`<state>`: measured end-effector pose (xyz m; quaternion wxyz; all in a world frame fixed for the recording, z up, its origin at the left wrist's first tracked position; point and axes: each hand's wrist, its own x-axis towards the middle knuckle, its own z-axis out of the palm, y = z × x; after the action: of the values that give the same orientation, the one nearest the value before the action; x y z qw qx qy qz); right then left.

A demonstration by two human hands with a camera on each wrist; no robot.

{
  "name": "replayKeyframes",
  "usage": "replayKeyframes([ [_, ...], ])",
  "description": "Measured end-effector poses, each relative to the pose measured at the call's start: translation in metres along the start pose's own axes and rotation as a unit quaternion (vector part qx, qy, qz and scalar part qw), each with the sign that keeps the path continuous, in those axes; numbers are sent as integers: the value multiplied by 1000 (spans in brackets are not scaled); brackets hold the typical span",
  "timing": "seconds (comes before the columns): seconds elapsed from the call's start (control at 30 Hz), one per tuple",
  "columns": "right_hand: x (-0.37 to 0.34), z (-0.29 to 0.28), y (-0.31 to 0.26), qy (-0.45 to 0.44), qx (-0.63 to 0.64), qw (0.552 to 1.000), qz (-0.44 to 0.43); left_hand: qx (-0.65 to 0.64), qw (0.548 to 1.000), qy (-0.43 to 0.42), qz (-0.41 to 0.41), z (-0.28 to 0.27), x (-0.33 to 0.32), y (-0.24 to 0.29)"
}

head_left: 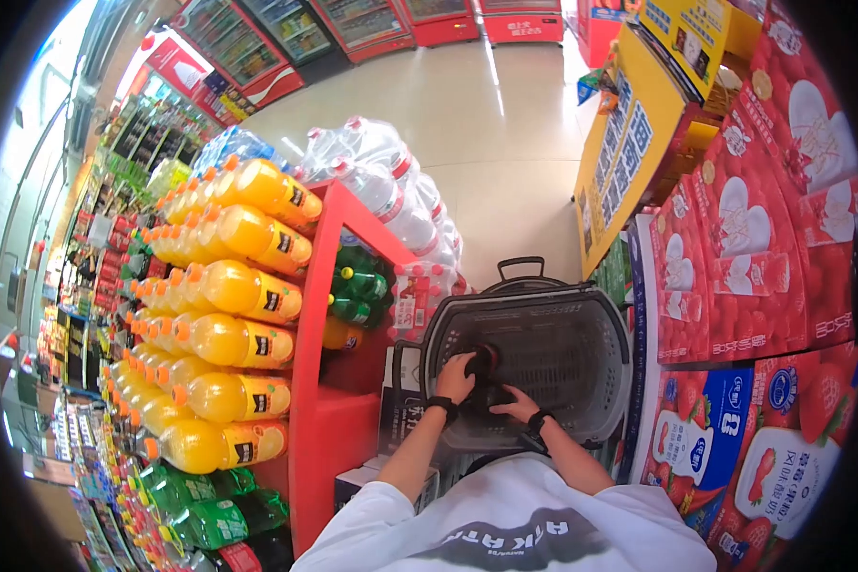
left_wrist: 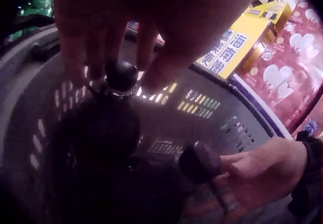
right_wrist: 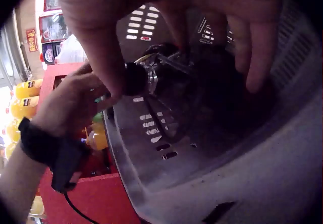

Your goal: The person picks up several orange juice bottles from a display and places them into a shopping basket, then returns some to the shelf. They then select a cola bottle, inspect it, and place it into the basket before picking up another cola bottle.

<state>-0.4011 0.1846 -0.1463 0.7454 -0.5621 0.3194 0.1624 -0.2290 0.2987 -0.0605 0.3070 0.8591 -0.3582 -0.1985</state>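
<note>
Both hands reach down into a grey plastic shopping basket (head_left: pixel 582 324). A dark bottle with a black cap (left_wrist: pixel 121 76) lies under the left hand (head_left: pixel 455 377), whose fingers and thumb come down round its cap end. Beside it, a second dark bottle (head_left: pixel 491 396) is gripped by the right hand (head_left: pixel 517 407); its black cap (left_wrist: pixel 198 162) shows close to the thumb. From the right wrist view, the right hand's fingers (right_wrist: pixel 257 62) reach down over the dark body, with the left hand (right_wrist: pixel 70 103) behind. Deep shadow hides the bottles' lower parts.
On the left, a red display rack (head_left: pixel 329 419) bears rows of orange drink bottles (head_left: pixel 238 291) and green bottles (head_left: pixel 205 520). Shrink-wrapped clear bottles (head_left: pixel 381 181) stand beyond it. Stacked red cartons (head_left: pixel 734 248) and a yellow box (head_left: pixel 629 133) line the right. Fridges (head_left: pixel 353 24) stand behind.
</note>
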Motion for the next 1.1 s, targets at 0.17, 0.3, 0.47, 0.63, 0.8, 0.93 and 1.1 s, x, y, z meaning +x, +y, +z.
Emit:
replayKeyframes([
  [0.17,-25,-5,-34,-8,65,990,121,-51,997,-1,-65,-9,-31,-8],
  [0.3,-23,2,-46,11,-9,995,103,-129,982,14,-141,8,-31,-12],
  [0.47,-20,9,-44,23,-143,989,15,-111,978,36,-174,28,-12,-13],
  [0.63,-30,23,-39,75,-182,980,-28,-66,978,55,-192,9,9,8],
  [0.8,-12,27,-25,77,-182,980,-38,1,981,118,-156,26,30,1],
  [0.93,-28,23,-51,71,-204,976,-32,3,986,107,-131,36,44,-2],
  [1.1,-32,21,-53,84,-204,975,-35,16,998,33,-60,33,39,18],
])
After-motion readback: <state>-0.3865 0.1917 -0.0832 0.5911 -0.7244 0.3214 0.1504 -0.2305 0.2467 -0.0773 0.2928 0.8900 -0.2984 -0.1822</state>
